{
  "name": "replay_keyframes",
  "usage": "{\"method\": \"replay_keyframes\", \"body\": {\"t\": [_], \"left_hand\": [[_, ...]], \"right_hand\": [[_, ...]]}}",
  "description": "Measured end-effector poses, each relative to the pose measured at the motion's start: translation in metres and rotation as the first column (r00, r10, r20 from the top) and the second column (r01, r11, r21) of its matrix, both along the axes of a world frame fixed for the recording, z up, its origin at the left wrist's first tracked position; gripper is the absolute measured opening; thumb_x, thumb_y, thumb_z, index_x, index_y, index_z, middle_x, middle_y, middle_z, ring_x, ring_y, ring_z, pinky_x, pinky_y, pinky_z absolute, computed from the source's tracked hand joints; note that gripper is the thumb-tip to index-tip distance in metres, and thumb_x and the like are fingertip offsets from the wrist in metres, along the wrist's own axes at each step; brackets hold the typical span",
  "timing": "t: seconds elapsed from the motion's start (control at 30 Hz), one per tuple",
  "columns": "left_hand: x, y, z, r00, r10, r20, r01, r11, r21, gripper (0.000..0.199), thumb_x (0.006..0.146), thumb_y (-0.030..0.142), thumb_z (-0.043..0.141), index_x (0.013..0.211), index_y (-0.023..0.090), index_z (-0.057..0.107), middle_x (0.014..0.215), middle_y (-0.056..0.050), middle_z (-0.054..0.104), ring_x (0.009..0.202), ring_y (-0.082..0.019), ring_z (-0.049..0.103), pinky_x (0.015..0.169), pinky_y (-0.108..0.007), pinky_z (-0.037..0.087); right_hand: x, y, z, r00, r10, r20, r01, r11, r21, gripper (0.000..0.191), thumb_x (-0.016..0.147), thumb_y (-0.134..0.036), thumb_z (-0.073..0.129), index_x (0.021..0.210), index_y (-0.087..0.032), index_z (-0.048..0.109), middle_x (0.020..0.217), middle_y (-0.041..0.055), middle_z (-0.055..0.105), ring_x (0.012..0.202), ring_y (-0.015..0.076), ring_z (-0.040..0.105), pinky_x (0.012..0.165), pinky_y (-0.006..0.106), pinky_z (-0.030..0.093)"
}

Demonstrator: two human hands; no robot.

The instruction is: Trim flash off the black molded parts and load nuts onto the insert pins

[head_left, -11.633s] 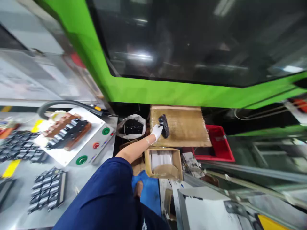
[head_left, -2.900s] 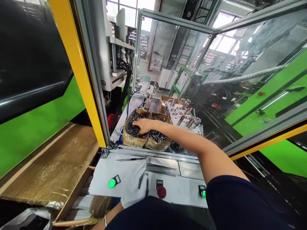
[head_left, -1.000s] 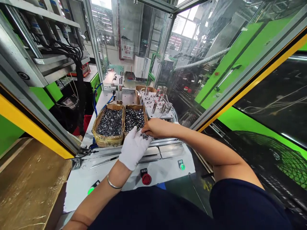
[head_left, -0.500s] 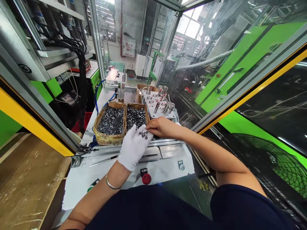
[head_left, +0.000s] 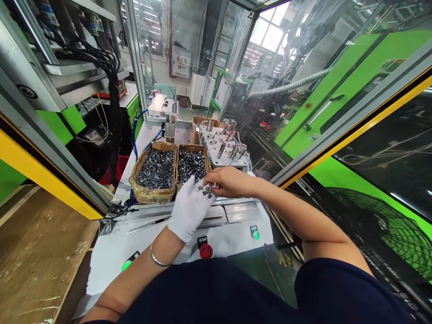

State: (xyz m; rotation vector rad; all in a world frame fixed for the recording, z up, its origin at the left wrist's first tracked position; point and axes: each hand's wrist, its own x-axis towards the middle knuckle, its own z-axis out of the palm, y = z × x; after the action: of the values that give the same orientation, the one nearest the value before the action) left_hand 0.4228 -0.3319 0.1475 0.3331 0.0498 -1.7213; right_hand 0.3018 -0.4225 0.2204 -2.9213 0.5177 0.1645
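My left hand (head_left: 191, 208), in a white glove, is turned palm up with several small dark metal nuts (head_left: 206, 192) lying on it. Bare and bent over that palm, my right hand (head_left: 232, 182) has its thumb and fingertips pinched together beside the nuts; whatever is between them is too small to make out. Just behind the hands stand two taped cardboard boxes, a left box (head_left: 153, 196) and a right box (head_left: 176, 167), both filled with similar small metal ring-shaped parts. The lower right of the second box is hidden by my hands.
A metal fixture plate (head_left: 216, 143) with upright pins stands behind my right hand. Nearer me are a red stop button (head_left: 205, 250), a lit green button (head_left: 256, 235), another green button (head_left: 126, 265) and tweezers (head_left: 148, 224). Framed clear panels and a yellow-edged post (head_left: 50, 180) enclose the bench.
Both hands have shifted slightly to the right. My right fingertips have moved a little over the palm and the nuts there lie differently. The green buttons now glow.
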Motion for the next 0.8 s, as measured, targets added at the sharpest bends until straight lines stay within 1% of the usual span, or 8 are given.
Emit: {"method": "replay_keyframes", "body": {"t": [0.07, 0.17, 0.37, 0.5, 0.57, 0.63, 0.7, 0.8], "left_hand": [[0.000, 0.000, 0.000, 1.000, 0.001, -0.006, -0.001, 1.000, 0.003, 0.037, 0.100, 0.033, 0.038, 0.087, 0.011, 0.065, 0.080, -0.008, 0.070, 0.074, -0.018, 0.068, 0.081, -0.034, 0.058], [0.000, 0.000, 0.000, 0.999, 0.023, 0.025, -0.023, 1.000, -0.005, 0.039, 0.101, 0.032, 0.036, 0.084, 0.012, 0.065, 0.079, -0.007, 0.071, 0.073, -0.017, 0.068, 0.084, -0.036, 0.058], [-0.002, -0.001, 0.001, 0.998, 0.009, 0.055, -0.006, 0.999, -0.041, 0.043, 0.102, 0.032, 0.031, 0.082, 0.014, 0.065, 0.075, -0.007, 0.070, 0.081, -0.020, 0.070, 0.084, -0.036, 0.058], [-0.002, -0.001, -0.001, 0.999, -0.006, 0.053, 0.006, 1.000, -0.010, 0.038, 0.100, 0.034, 0.037, 0.088, 0.012, 0.065, 0.082, -0.009, 0.070, 0.086, -0.020, 0.071, 0.086, -0.035, 0.057], [-0.002, 0.000, -0.001, 0.999, 0.013, 0.048, -0.016, 0.998, 0.064, 0.034, 0.099, 0.035, 0.041, 0.094, 0.011, 0.065, 0.093, -0.012, 0.072, 0.091, -0.022, 0.071, 0.086, -0.036, 0.058], [-0.002, 0.002, 0.000, 0.998, 0.036, 0.052, -0.042, 0.991, 0.126, 0.033, 0.098, 0.035, 0.043, 0.101, 0.010, 0.064, 0.107, -0.016, 0.071, 0.099, -0.025, 0.070, 0.088, -0.038, 0.058], [-0.003, 0.004, 0.001, 0.997, 0.042, 0.058, -0.050, 0.989, 0.142, 0.032, 0.097, 0.033, 0.045, 0.107, 0.009, 0.063, 0.115, -0.019, 0.069, 0.105, -0.026, 0.069, 0.089, -0.040, 0.058], [-0.004, 0.005, 0.000, 0.997, 0.042, 0.067, -0.051, 0.989, 0.141, 0.031, 0.096, 0.031, 0.047, 0.112, 0.009, 0.062, 0.117, -0.020, 0.068, 0.106, -0.026, 0.069, 0.090, -0.040, 0.059]], "right_hand": [[-0.002, -0.001, 0.000, 0.998, -0.007, 0.060, 0.004, 0.999, 0.043, 0.027, 0.079, -0.009, 0.061, 0.105, -0.015, 0.067, 0.095, 0.0065, 0.070, 0.080, 0.0148, 0.060, 0.072, 0.025, 0.043], [-0.004, -0.001, 0.000, 0.990, 0.057, 0.128, -0.069, 0.994, 0.090, 0.025, 0.081, -0.009, 0.060, 0.104, -0.017, 0.067, 0.095, 0.0056, 0.069, 0.080, 0.0135, 0.060, 0.073, 0.024, 0.044], [-0.001, 0.005, -0.003, 0.994, 0.108, 0.033, -0.109, 0.992, 0.059, 0.026, 0.080, -0.008, 0.060, 0.103, -0.017, 0.069, 0.097, 0.0071, 0.069, 0.085, 0.0154, 0.060, 0.075, 0.025, 0.043], [-0.002, -0.001, 0.002, 0.996, 0.059, 0.070, -0.067, 0.991, 0.119, 0.024, 0.076, -0.008, 0.061, 0.097, -0.015, 0.071, 0.087, 0.0041, 0.068, 0.076, 0.0126, 0.058, 0.069, 0.023, 0.043], [-0.006, -0.017, 0.013, 0.983, -0.074, 0.169, 0.053, 0.991, 0.126, 0.021, 0.073, -0.008, 0.060, 0.090, -0.013, 0.071, 0.081, 0.0029, 0.068, 0.071, 0.0111, 0.057, 0.067, 0.022, 0.042], [-0.011, -0.042, 0.028, 0.907, -0.294, 0.303, 0.282, 0.956, 0.083, 0.018, 0.070, -0.008, 0.058, 0.082, -0.011, 0.071, 0.076, 0.0023, 0.067, 0.068, 0.0103, 0.056, 0.064, 0.021, 0.042], [-0.015, -0.068, 0.043, 0.784, -0.490, 0.380, 0.517, 0.855, 0.036, 0.015, 0.066, -0.009, 0.058, 0.075, -0.010, 0.071, 0.068, 0.0007, 0.065, 0.063, 0.0095, 0.055, 0.061, 0.021, 0.040], [-0.019, -0.095, 0.056, 0.703, -0.640, 0.310, 0.661, 0.749, 0.047, 0.013, 0.063, -0.012, 0.061, 0.069, -0.010, 0.072, 0.058, -0.0020, 0.060, 0.056, 0.0083, 0.052, 0.056, 0.020, 0.038]]}}
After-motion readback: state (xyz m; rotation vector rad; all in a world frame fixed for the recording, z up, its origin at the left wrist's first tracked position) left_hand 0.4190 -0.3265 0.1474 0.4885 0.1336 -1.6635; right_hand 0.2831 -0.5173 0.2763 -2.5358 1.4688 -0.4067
